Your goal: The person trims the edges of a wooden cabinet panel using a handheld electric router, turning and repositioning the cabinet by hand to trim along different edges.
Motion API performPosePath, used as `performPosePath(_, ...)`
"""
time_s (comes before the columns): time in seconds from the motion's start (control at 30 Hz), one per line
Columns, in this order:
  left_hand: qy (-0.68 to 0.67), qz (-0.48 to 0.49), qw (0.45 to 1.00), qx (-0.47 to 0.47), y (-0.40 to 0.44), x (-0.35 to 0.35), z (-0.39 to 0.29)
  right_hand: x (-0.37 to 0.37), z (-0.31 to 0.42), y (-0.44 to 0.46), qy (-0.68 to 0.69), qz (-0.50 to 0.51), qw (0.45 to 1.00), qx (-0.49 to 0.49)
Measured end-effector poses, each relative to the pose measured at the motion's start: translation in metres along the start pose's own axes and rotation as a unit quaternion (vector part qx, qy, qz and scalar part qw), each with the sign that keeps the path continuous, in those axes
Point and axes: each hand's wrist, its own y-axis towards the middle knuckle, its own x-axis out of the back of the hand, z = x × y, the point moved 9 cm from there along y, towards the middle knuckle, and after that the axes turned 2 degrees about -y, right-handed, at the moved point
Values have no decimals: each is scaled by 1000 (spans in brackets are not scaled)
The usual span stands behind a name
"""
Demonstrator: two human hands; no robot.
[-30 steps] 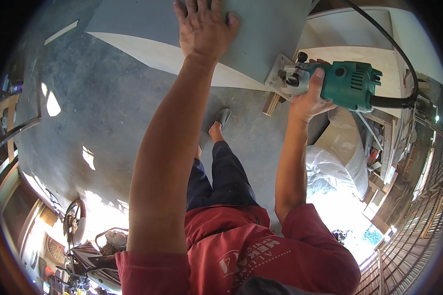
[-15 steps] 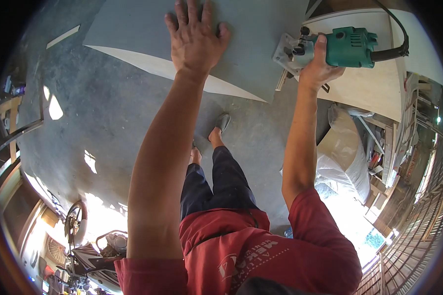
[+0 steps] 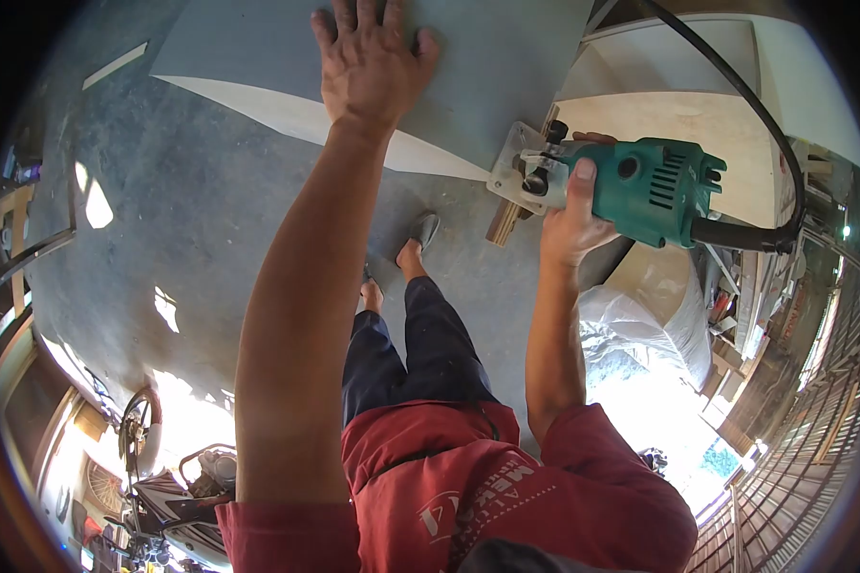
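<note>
My left hand (image 3: 371, 69) lies flat on a grey panel (image 3: 487, 76) with a pale edge, its fingers spread. In my right hand (image 3: 579, 205) is a green power trimmer (image 3: 650, 189), held sideways with the thumb across its body. The clear base plate (image 3: 518, 170) of the trimmer is at the panel's near right corner; whether it touches is hard to tell. A black cord (image 3: 736, 81) loops from the tool's rear up over the pale boards.
A pale wooden box or cabinet (image 3: 683, 124) stands behind the trimmer. Plastic-wrapped material (image 3: 645, 320) lies at right, near stacked wood. A motorcycle (image 3: 186, 506) stands at lower left. A thin strip (image 3: 115, 65) rests on the floor.
Over the last half second the trimmer in my right hand has come down and left, to the panel's corner. My left hand stays flat on the panel, slightly further left in view.
</note>
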Motion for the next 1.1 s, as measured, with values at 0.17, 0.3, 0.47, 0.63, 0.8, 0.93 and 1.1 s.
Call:
performPosePath(0.17,7,-7,1000,-4,-2,-1,-1,-5,3,0,-9,-2,1000,18)
performPosePath(0.3,14,-13,1000,-11,-5,0,1,-6,-4,9,-10,-16,999,28)
performPosePath(0.47,4,-17,1000,-7,-2,0,-1,-14,-21,39,45,-36,998,5)
performPosePath(0.63,3,15,1000,6,4,2,-4,-22,-44,79,11,-59,997,44)
performPosePath(0.8,-3,-7,1000,-8,5,7,-8,-27,-48,86,35,-28,999,3)
performPosePath(0.93,0,-5,1000,-14,5,8,-7,-16,-34,63,-43,-29,997,50)
performPosePath(1.1,7,0,1000,-2,4,6,-6,-5,-25,19,73,-34,996,-26)
